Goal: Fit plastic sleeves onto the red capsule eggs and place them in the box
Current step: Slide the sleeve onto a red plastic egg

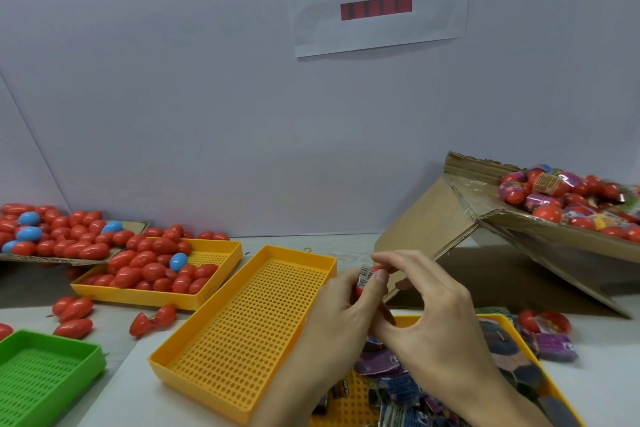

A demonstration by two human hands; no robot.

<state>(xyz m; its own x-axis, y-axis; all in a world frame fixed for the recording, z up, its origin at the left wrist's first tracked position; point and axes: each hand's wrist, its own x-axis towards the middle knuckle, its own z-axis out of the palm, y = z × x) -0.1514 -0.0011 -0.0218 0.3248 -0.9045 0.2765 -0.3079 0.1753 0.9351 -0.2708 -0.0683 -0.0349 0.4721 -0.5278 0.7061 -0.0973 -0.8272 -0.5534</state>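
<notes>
A red egg (367, 279), partly wrapped in a sleeve (365, 274), is held between both hands above the trays. It is gripped from below by the left hand (341, 319), thumb pressed on the sleeve, and its top is pinched by the right hand (429, 305). The box (540, 218) of sleeved eggs is seen tilted at the right.

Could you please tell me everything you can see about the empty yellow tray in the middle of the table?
The empty yellow tray is a shallow rectangular tray of what looks like moulded plastic, with low walls and a floor perforated by a dense grid of small round holes. Nothing lies in it. It sits flat but turned at an angle, its far end near the egg-filled tray, its near end towards the camera. The left hand overlaps its right edge in the view; whether they touch cannot be told.
</notes>
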